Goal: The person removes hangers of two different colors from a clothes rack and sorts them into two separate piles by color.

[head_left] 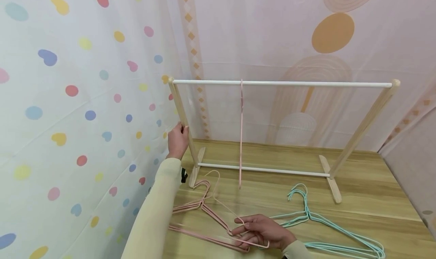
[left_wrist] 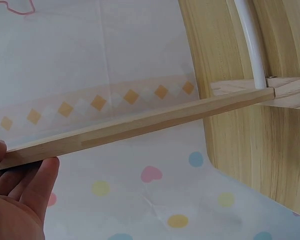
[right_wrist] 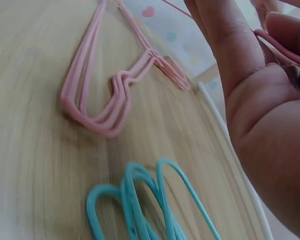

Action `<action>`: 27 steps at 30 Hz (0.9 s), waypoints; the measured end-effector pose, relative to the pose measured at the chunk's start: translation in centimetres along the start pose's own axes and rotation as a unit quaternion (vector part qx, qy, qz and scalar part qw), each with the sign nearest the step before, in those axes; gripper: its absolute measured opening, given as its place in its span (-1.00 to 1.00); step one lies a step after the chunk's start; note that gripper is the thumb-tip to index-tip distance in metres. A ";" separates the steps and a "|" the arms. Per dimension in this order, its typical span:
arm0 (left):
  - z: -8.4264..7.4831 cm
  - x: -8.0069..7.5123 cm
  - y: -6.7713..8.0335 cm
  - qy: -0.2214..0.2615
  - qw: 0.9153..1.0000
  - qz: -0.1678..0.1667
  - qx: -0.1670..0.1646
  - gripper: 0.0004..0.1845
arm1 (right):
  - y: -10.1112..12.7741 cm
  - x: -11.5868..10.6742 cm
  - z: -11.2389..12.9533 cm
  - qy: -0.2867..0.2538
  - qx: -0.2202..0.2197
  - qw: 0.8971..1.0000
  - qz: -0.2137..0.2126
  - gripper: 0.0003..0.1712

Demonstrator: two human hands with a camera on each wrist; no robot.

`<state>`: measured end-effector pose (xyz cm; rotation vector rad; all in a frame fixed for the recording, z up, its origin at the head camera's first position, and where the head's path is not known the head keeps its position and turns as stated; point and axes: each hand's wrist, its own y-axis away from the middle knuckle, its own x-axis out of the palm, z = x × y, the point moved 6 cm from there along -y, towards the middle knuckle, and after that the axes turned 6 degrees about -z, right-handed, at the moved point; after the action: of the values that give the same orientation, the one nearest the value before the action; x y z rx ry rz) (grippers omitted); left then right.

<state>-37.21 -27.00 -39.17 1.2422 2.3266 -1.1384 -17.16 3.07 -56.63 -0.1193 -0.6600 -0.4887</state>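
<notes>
My left hand (head_left: 178, 141) grips the left wooden post (left_wrist: 140, 125) of a small clothes rack, thumb and fingers on either side of it. In my right hand (head_left: 263, 232) a pale pink hanger (right_wrist: 285, 52) is pinched by one corner, raised in front of the rack with its hook toward the left post. Under and left of it lies a stack of pink hangers (head_left: 202, 204). Another pink hanger (head_left: 241, 138) hangs edge-on from the white top rail (head_left: 306, 83), left of the middle.
Several turquoise hangers (head_left: 308, 213) lie stacked on the wooden table (head_left: 286, 156), right of my right hand. The rack's white lower bar (head_left: 272, 170) runs between its wooden feet. A dotted curtain (head_left: 85, 119) hangs close along the left side.
</notes>
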 end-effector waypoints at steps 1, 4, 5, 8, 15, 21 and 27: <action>0.0 0.0 0.0 0.000 1.000 -0.001 0.001 -0.76 | -0.4 0.0 -0.2 0.008 0.007 1.000 -0.004 -0.46; 0.0 -0.1 -0.1 0.003 1.000 -0.003 0.004 -0.76 | -1.7 -0.1 -0.4 0.034 0.024 0.999 -0.016 -0.45; 0.0 -0.1 -0.2 0.003 1.000 -0.003 0.005 -0.76 | -2.1 -0.1 -0.5 0.044 0.028 0.998 -0.019 -0.44; 0.0 0.0 -0.1 0.002 1.000 -0.001 0.004 -0.76 | -3.0 -0.1 -0.5 0.061 0.036 0.997 -0.025 -0.43; -0.3 0.1 0.0 0.001 1.000 -0.002 0.007 -0.77 | -4.5 -0.6 -0.4 0.083 0.057 0.994 -0.043 -0.48; -0.4 0.3 0.0 -0.001 1.000 0.000 0.006 -0.77 | -5.1 -1.3 -0.6 0.116 0.072 0.988 -0.071 -0.48; -0.6 0.3 0.3 0.004 1.000 -0.003 0.012 -0.77 | -4.8 -1.9 -0.7 0.155 0.063 0.979 -0.119 -0.47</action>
<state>-37.10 -26.32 -39.07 1.2514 2.3312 -1.1674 -20.29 -0.64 -58.58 0.1559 -0.3987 -0.6774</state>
